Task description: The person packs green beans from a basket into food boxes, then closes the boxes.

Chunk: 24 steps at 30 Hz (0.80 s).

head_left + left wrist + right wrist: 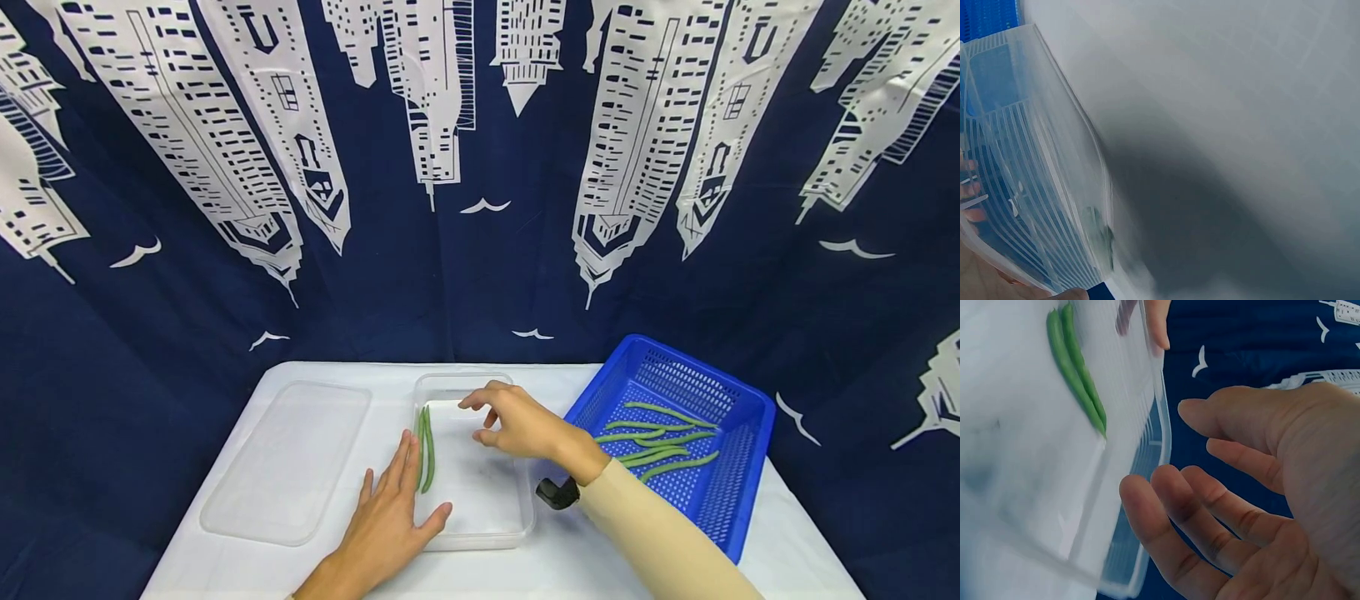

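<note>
Two green beans (pixel 429 454) lie side by side along the left wall of a clear plastic container (pixel 480 540); they show clearly in the right wrist view as green beans (pixel 1075 372). My left hand (pixel 386 525) rests at the container's left rim, fingers straight and thumb reaching over the near corner. Through the ribbed container wall (pixel 1035 156) the left wrist view shows parts of fingers. Over the container's right half hovers my right hand (pixel 517 421), its fingers loosely bent and nothing between them.
To the right, a blue perforated basket (pixel 757 417) holds several more green beans (pixel 667 450). A translucent flat lid (pixel 288 462) lies on the white table (pixel 247 567) at left. Behind hangs a dark blue curtain (pixel 450 283) with a white skyline print.
</note>
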Tool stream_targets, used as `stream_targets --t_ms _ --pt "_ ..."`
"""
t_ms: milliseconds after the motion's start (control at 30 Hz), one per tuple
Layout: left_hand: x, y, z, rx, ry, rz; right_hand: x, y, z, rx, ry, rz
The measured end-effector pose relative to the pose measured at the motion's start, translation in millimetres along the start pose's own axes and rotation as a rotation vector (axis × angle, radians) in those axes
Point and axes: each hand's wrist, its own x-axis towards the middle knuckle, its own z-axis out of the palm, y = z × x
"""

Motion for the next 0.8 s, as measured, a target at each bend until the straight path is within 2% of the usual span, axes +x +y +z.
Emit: stream_targets --t_ms 200,500,800 --pt "-0.3 0.7 1.2 -0.001 0.001 -0.002 -18.6 15.3 -17.2 -0.026 0.023 -0.013" --pt "-0.5 2.6 1.2 -0.007 -0.004 -0.009 -50.7 42.2 -44.0 -0.011 0.062 0.043" --pt "-2.5 0.6 2.2 -0.01 -0.007 -0.015 -81.2 74.3 -59.2 -0.033 0.1 0.059"
